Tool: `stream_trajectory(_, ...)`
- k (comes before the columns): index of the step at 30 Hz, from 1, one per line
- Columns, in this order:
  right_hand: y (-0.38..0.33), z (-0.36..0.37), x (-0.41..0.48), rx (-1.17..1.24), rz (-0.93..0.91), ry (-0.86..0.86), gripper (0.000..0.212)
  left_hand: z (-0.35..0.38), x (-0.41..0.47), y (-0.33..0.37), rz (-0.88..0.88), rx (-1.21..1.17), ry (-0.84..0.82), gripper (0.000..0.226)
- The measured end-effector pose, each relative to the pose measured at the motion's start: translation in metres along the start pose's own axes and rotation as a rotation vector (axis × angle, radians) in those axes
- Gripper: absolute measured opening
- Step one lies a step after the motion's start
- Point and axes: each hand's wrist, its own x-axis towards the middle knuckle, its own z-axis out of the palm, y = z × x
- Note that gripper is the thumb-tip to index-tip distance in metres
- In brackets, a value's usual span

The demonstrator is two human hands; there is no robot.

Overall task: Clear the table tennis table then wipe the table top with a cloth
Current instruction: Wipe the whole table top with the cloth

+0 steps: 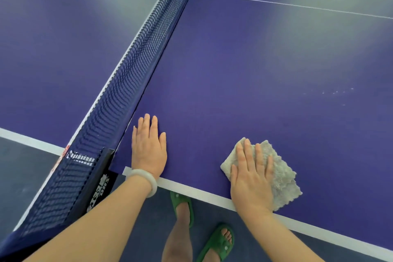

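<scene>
The person wore a pale, smooth bangle (142, 183) on the wrist of the left hand (148, 151). Arms and legs were bare. Green open-toed sandals (214, 242) covered both feet.

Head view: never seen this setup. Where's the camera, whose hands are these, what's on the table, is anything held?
No robot here. One camera sits on a person's head, looking forward and down, so the two arms coming in from below are the wearer's own. The blue surface is a table tennis table top, with the net running diagonally at left. The left hand, with a pale bracelet on its wrist, lies flat on the bare table beside the net. The right hand presses flat on a grey cloth near the white edge line; nothing is gripped. Below the edge are the floor and the wearer's green sandals.
</scene>
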Motion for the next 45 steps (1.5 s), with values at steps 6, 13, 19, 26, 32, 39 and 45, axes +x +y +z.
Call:
stream_trajectory(6, -0.025, 0.002, 0.033, -0.064, -0.355, -0.041, 0.056, 0.005, -0.001, 0.001, 0.005, 0.08, 0.011, 0.059)
stream_trajectory(13, -0.05, -0.01, 0.14, 0.06, 0.005, -0.025, 0.055, 0.006, 0.0, 0.0, -0.009, 0.114, 0.001, 0.058)
stream_trajectory(19, -0.071, 0.001, 0.064, -0.037, -0.64, -0.073, 0.054, 0.007, 0.0, -0.002, -0.007, 0.119, 0.005, 0.057)
stream_trajectory(26, 0.011, -0.012, 0.087, -0.014, 0.088, -0.007, 0.054, 0.008, -0.001, -0.001, -0.007, 0.135, 0.004, 0.059)
stream_trajectory(32, -0.095, 0.009, 0.044, -0.037, -0.183, -0.012, 0.058, 0.006, 0.0, 0.0, 0.005, 0.105, 0.01, 0.059)
stream_trajectory(39, 0.006, 0.003, 0.001, -0.076, -0.029, 0.013, 0.059, 0.002, 0.0, -0.002, 0.037, 0.113, -0.039, 0.059)
stream_trajectory(45, 0.034, -0.001, 0.009, -0.041, 0.169, -0.016, 0.059, -0.002, -0.043, 0.059, 0.331, -0.068, -0.07, 0.054)
